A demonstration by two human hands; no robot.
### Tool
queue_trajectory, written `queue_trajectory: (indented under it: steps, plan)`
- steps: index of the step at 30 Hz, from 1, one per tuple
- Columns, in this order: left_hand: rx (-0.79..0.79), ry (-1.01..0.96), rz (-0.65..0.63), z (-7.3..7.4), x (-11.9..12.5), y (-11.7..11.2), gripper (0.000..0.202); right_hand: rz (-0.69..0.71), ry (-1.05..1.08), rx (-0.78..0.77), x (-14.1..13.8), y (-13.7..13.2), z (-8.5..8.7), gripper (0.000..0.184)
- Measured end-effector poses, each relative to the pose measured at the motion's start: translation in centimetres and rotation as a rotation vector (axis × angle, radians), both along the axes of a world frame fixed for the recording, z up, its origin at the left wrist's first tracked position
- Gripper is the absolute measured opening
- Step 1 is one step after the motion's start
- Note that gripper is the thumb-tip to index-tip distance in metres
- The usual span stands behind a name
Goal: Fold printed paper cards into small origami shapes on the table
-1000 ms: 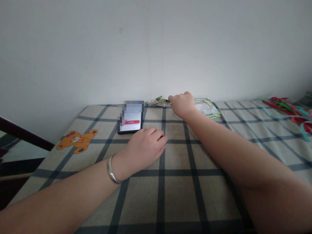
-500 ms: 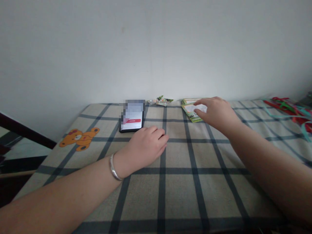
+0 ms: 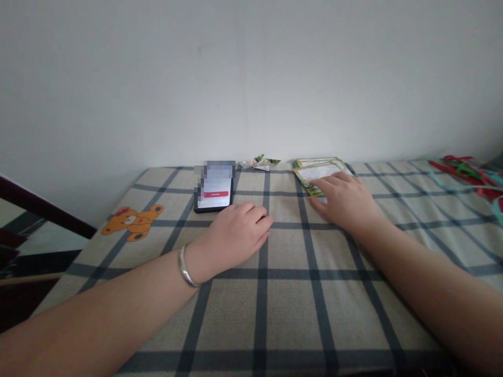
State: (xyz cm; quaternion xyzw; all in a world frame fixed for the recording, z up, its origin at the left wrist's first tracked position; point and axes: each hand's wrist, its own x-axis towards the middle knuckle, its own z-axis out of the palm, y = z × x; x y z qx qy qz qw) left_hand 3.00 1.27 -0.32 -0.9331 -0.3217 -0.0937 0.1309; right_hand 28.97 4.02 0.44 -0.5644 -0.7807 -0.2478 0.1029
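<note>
My left hand [image 3: 237, 233] rests on the checked tablecloth [image 3: 291, 314] just in front of a phone [image 3: 216, 192] with a lit screen. Its fingers are curled together, with nothing seen in them and their tips partly hidden. A silver bangle [image 3: 187, 268] circles that wrist. Farther right, my right hand [image 3: 341, 201] lies at the near edge of a stack of green-and-white printed paper sheets [image 3: 319, 172]. Its thumb and fingers are apart, and the fingertips reach over the nearest sheets. The hand covers the stack's near right part.
Between phone and sheets, a folded printed paper piece [image 3: 260, 163] lies against the wall [image 3: 251, 78]. An orange bear picture [image 3: 132, 222] is at the left of the cloth. Red, green and turquoise ribbons [image 3: 471, 175] lie tangled at the far right. A dark rail [image 3: 47, 207] stands beside the left edge.
My right hand has come down and nearer, from above the sheets to their near edge, uncovering more of the stack. My left hand has stayed in place. The view has shifted slightly.
</note>
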Motion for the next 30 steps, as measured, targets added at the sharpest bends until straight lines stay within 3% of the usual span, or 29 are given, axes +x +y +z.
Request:
queue_trajectory:
  steps: [8, 22, 30]
  plan:
    - [0.021, -0.007, -0.014, -0.3, 0.1, 0.2, 0.014, -0.040, -0.106, -0.028, 0.5, 0.4, -0.1, 0.032]
    - [0.032, -0.008, -0.020, -0.4, 0.1, 0.2, 0.015, -0.062, 0.040, 0.016, 0.5, 0.9, -0.6, 0.025]
    - [0.004, 0.017, 0.000, -0.2, 0.2, 0.2, 0.016, -0.053, 0.202, -0.095, 0.3, 0.1, -0.2, 0.021]
